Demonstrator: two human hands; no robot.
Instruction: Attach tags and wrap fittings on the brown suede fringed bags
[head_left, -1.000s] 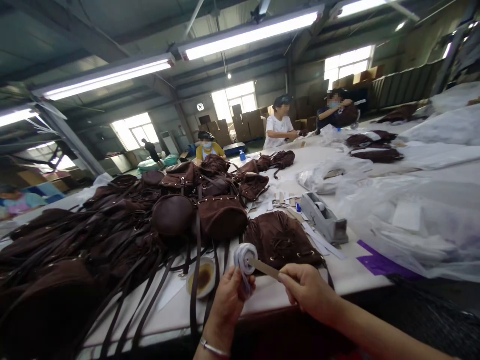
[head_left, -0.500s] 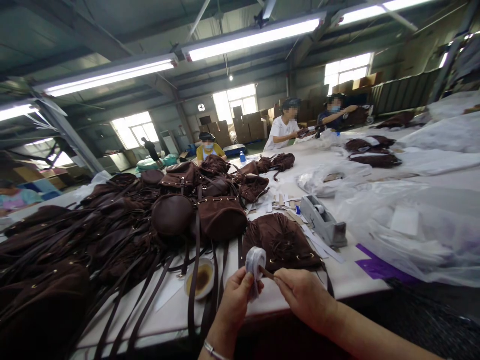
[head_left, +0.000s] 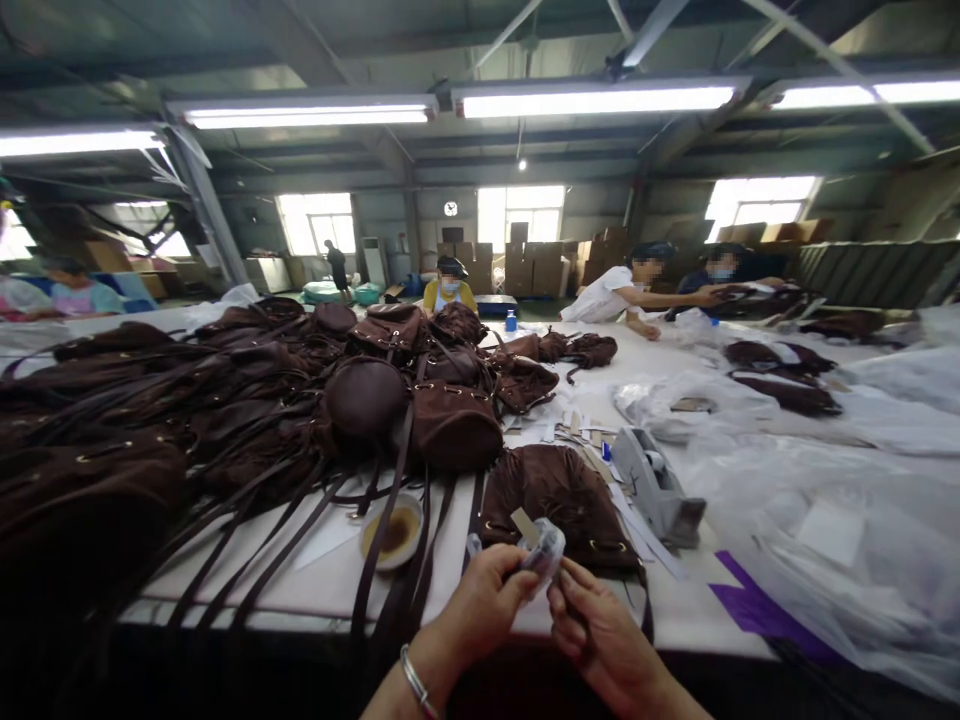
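Between my two hands, over the front edge of the table, is a clear, crumpled plastic roll (head_left: 546, 552). My left hand (head_left: 491, 598) grips its left side, fingers closed. A flat tan strip (head_left: 525, 524) sticks up from the roll. My right hand (head_left: 596, 615) pinches at the roll's right edge; what lies between its fingertips is too small to tell. Just behind the hands lies a dark brown drawstring bag (head_left: 559, 490) with metal eyelets. A white bowl (head_left: 391, 532) of brownish liquid sits left of them, with a dark strap across it.
Brown bags (head_left: 457, 425) are heaped at the left, their straps hanging over the front edge. A grey tape dispenser (head_left: 654, 485), clear plastic bags (head_left: 810, 530) and purple material (head_left: 765, 605) lie right. People are at the table's far side; one reaches across it.
The view has levelled and shifted. My hands have turned the roll, and the tan strip now points up at its left. Across the table, a person in white has stretched an arm rightward.
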